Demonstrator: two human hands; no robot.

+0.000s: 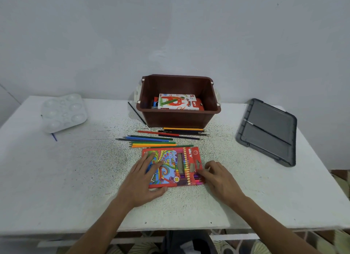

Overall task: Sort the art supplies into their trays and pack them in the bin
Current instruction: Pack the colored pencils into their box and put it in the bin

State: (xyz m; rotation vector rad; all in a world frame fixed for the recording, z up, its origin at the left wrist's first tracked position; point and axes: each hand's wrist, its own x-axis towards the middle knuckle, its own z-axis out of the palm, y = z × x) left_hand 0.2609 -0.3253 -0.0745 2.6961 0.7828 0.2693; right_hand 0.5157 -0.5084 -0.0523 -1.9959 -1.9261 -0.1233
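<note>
A red colour pencil box (178,164) lies flat near the front of the white table (75,178). My left hand (145,178) rests flat on the box's left half, holding it down. My right hand (217,176) is at the box's right open end, fingertips on the purple and pink pencils (197,178) that stick out there. Several loose colour pencils (157,141) lie in rows between the box and the brown bin (180,119). Inside the bin lies an oil pastel box (180,102) on other packs.
A white paint palette (63,111) sits at the far left with a blue brush tip (54,137) poking out below it. A thin black brush (137,114) lies left of the bin. The grey bin lid (269,130) lies at the right with a brush (265,130) on it.
</note>
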